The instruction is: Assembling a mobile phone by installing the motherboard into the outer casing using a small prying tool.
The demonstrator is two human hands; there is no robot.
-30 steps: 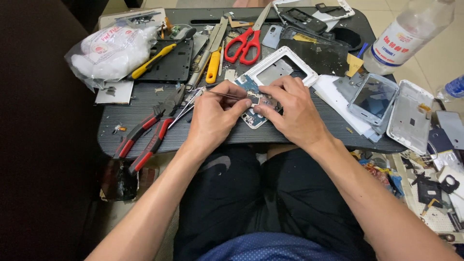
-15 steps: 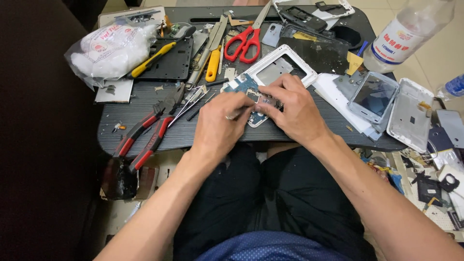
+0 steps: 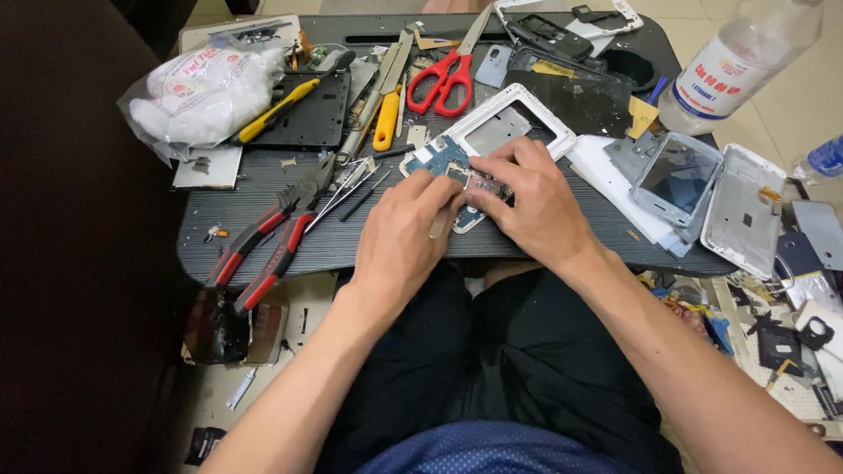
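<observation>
At the front middle of the dark ribbed work table (image 3: 263, 189), a small blue circuit board (image 3: 442, 158) lies flat, and both hands meet over it. The left hand (image 3: 406, 235) comes in from the near side of the board, its fingers pinched together on a thin pale tool whose tip rests on the board's near edge; the tool itself is mostly hidden under the fingers. The right hand (image 3: 534, 209) lies across the right half of the board, fingers pressed down on it and covering it, so most of what sits under them cannot be seen.

Just behind the board lies a white phone frame (image 3: 549, 120), touching or almost touching it. Left of the board a pair of tweezers (image 3: 344, 195) and thin picks fan out, and further left lie red-handled pliers (image 3: 263, 250), reaching to the table's front edge. Behind and left of the board are a yellow-handled screwdriver (image 3: 385, 128), a black tray (image 3: 307, 123) and a clear bag of white stuff (image 3: 198, 92). Red scissors (image 3: 443, 79) lie behind the board, well apart from it. To the right of the board sit a phone screen (image 3: 678, 175) and a white back cover (image 3: 746, 211), with a clear plastic bottle (image 3: 733, 66) behind them.
</observation>
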